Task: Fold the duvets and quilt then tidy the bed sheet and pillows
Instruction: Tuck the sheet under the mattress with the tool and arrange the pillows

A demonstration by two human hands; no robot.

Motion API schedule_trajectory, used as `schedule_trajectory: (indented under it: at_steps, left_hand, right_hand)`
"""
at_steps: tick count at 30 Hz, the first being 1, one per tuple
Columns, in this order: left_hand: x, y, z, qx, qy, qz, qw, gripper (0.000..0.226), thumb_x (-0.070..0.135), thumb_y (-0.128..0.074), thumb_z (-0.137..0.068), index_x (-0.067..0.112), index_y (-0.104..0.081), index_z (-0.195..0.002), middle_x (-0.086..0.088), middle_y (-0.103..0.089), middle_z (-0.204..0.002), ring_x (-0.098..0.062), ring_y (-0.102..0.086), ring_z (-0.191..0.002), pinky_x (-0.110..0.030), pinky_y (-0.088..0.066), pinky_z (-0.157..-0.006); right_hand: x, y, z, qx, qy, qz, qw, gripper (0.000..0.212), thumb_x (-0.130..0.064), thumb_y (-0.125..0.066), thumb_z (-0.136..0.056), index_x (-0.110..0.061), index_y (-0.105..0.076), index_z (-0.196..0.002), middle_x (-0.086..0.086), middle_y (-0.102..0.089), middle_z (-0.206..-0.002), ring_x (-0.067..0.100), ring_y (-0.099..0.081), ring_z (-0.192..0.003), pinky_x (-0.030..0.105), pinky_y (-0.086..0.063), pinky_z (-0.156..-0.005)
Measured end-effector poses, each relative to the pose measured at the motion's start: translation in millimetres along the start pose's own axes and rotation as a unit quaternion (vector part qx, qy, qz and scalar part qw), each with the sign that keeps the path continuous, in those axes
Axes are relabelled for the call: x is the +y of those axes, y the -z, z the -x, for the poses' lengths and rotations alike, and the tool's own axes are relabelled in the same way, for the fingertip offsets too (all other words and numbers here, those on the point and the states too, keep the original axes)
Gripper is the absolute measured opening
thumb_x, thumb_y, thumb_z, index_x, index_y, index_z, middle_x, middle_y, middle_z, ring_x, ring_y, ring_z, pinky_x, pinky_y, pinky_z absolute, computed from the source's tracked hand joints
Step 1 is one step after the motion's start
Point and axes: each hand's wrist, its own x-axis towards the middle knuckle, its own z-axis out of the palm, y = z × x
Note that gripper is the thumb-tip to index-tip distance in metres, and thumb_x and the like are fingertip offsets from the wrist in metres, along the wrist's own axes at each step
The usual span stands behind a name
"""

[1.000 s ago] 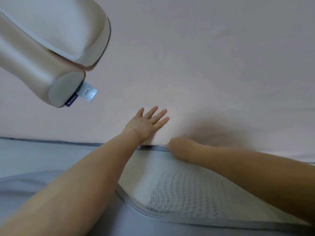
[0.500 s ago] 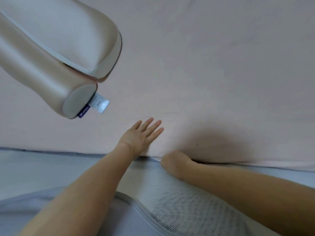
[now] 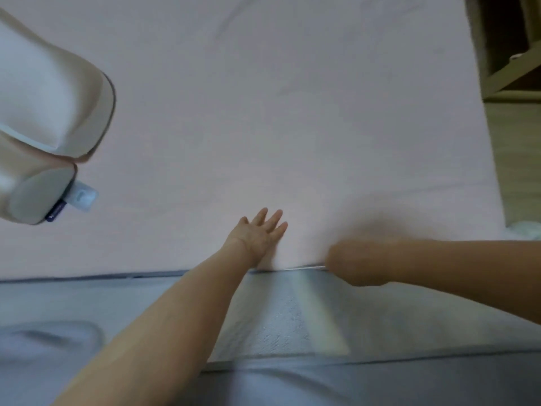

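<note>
Pink bed sheet [image 3: 292,127] is being pressed flat by the left hand [image 3: 259,234]: fingers straight and together, palm down, nothing held. The hand is lying just inside the sheet's near edge, which is running along the mattress [image 3: 87,297] rim.

The right hand [image 3: 351,266] is being kept at that same sheet edge, just to the right of the left hand and apart from it. It is motion-blurred; the fingers are not being shown, so whether anything is gripped cannot be told. A thin pale strip at the edge is being seen between the two hands.

The sheet is being spread beyond both hands: smooth matte fabric, a few shallow creases far ahead of the fingers. A soft shadow is being cast on it just past the right hand.

Two pillows are being seen well to the left of the left hand, resting on the sheet, partly cut off by the frame: a contoured pillow [image 3: 44,98], cream and rounded with a pale piped seam, and touching its near side a roll-shaped pillow [image 3: 35,194] with a flat grey end and a small label [image 3: 83,196].

Below the wrists, grey mattress side is being exposed, with a white mesh panel [image 3: 281,326] between the forearms.
</note>
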Motion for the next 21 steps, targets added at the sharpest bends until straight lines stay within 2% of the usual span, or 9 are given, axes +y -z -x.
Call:
schedule_trajectory:
  at_steps: [2,9,11,13,14,15,16,18,21]
  left_hand:
    - [23.2,8.0,-11.2,-0.025,0.023,0.016,0.999,0.088,0.014,-0.05,-0.095,0.025,0.017,-0.151,-0.001,0.029,-0.156,-0.032,0.014,-0.147,-0.052,-0.026,-0.112]
    - [46.3,17.9,-32.8,-0.086,0.064,0.093,0.99,0.085,0.014,-0.047,-0.096,0.034,0.016,-0.15,0.003,0.036,-0.153,-0.034,0.025,-0.143,-0.065,-0.017,-0.111]
    - [45.6,16.9,-32.4,-0.085,0.063,0.099,0.989,0.086,0.011,-0.047,-0.096,0.036,0.016,-0.15,0.005,0.036,-0.152,-0.033,0.026,-0.143,-0.064,-0.016,-0.112]
    - [45.7,16.6,-32.0,-0.084,0.064,0.1,0.989,0.087,0.011,-0.047,-0.096,0.036,0.017,-0.149,0.005,0.037,-0.152,-0.032,0.026,-0.143,-0.063,-0.016,-0.112]
    - [45.5,17.0,-32.2,-0.084,0.064,0.1,0.989,0.087,0.012,-0.047,-0.096,0.036,0.017,-0.149,0.005,0.037,-0.152,-0.032,0.026,-0.143,-0.063,-0.016,-0.113]
    - [45.4,17.9,-32.8,-0.085,0.064,0.102,0.989,0.086,0.012,-0.047,-0.097,0.036,0.017,-0.149,0.005,0.037,-0.152,-0.032,0.026,-0.143,-0.063,-0.015,-0.113]
    - [45.4,18.3,-32.7,-0.086,0.064,0.106,0.989,0.085,0.013,-0.047,-0.097,0.036,0.016,-0.15,0.005,0.037,-0.152,-0.032,0.026,-0.143,-0.063,-0.015,-0.113]
    - [46.1,20.5,-32.0,-0.088,0.064,0.111,0.988,0.085,0.013,-0.047,-0.097,0.036,0.015,-0.15,0.005,0.036,-0.153,-0.032,0.026,-0.143,-0.063,-0.015,-0.113]
    - [46.1,22.4,-30.1,-0.089,0.062,0.115,0.987,0.084,0.015,-0.048,-0.097,0.035,0.014,-0.151,0.005,0.035,-0.153,-0.031,0.026,-0.143,-0.064,-0.015,-0.113]
  right_hand:
    - [7.3,-7.9,17.3,-0.084,-0.019,-0.003,0.996,0.027,-0.002,-0.041,-0.094,-0.001,-0.059,-0.115,0.019,-0.058,-0.122,0.034,-0.058,-0.111,0.041,-0.047,-0.094]
    - [32.6,-49.5,41.1,-0.045,-0.011,0.059,0.997,0.022,-0.002,-0.041,-0.09,-0.007,-0.06,-0.101,0.015,-0.064,-0.109,0.032,-0.063,-0.098,0.034,-0.047,-0.077]
    - [32.4,-59.3,35.8,0.017,0.029,0.077,0.997,0.007,-0.007,-0.059,-0.075,-0.014,-0.059,-0.074,0.01,-0.068,-0.08,0.025,-0.066,-0.07,0.024,-0.043,-0.057]
    - [30.2,-62.7,34.3,0.08,0.064,0.098,0.99,0.023,-0.017,-0.075,-0.045,-0.018,-0.053,-0.05,0.001,-0.055,-0.047,0.019,-0.053,-0.038,0.016,-0.025,-0.041]
    - [31.2,-60.1,35.3,0.086,0.068,0.102,0.989,0.023,-0.018,-0.077,-0.043,-0.017,-0.055,-0.05,0.001,-0.055,-0.047,0.019,-0.052,-0.037,0.017,-0.022,-0.042]
    - [33.6,-58.2,36.6,0.064,0.079,0.093,0.99,0.016,-0.015,-0.074,-0.055,-0.015,-0.059,-0.06,0.005,-0.062,-0.058,0.022,-0.058,-0.047,0.02,-0.025,-0.046]
    - [33.9,-52.5,40.0,0.029,0.082,0.091,0.992,0.006,-0.01,-0.065,-0.071,-0.011,-0.06,-0.075,0.01,-0.067,-0.076,0.026,-0.064,-0.064,0.025,-0.03,-0.053]
    - [39.8,-52.0,42.4,-0.006,0.05,0.096,0.994,0.014,-0.003,-0.043,-0.088,-0.012,-0.053,-0.092,0.014,-0.065,-0.098,0.031,-0.063,-0.086,0.031,-0.034,-0.063]
    - [37.9,-55.1,47.3,-0.001,0.025,0.082,0.996,0.018,-0.001,-0.037,-0.09,-0.01,-0.053,-0.096,0.013,-0.065,-0.098,0.031,-0.063,-0.088,0.031,-0.037,-0.063]
